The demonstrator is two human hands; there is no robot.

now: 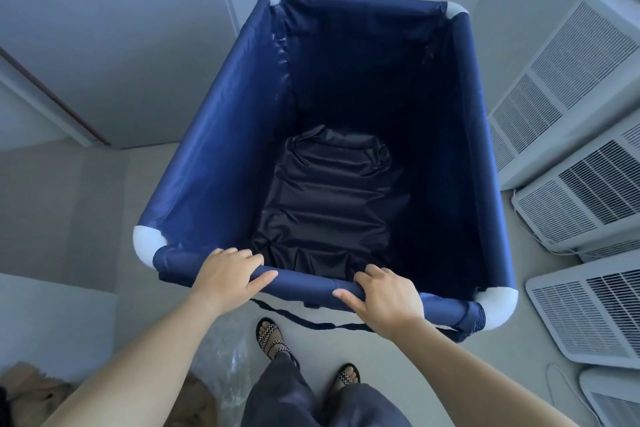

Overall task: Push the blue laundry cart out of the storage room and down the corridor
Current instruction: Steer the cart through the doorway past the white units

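Fabric, dark blue and faintly glossy, wraps the cart (pixel 221 163) in front of us: a deep box with sloping cloth walls, tube-shaped padded rails and rounded white corner caps (pixel 147 246). Its floor is crumpled dark cloth, creased in soft folds. A dark strap (pixel 311 321) sags below the near rail. We see the cart standing on a pale smooth floor (pixel 86 201), close to plain walls, with white slatted vent units (pixel 575 191) stacked just beside it on the right. Both our arms reach forward, bare to the elbow. Our left hand (pixel 227 276) is clamped over the near rail, fingers curled inside, thumb along the front. Our right hand (pixel 384 298) grips the same rail likewise, near the left. Below, sandalled feet (pixel 273 336) stand on the floor.
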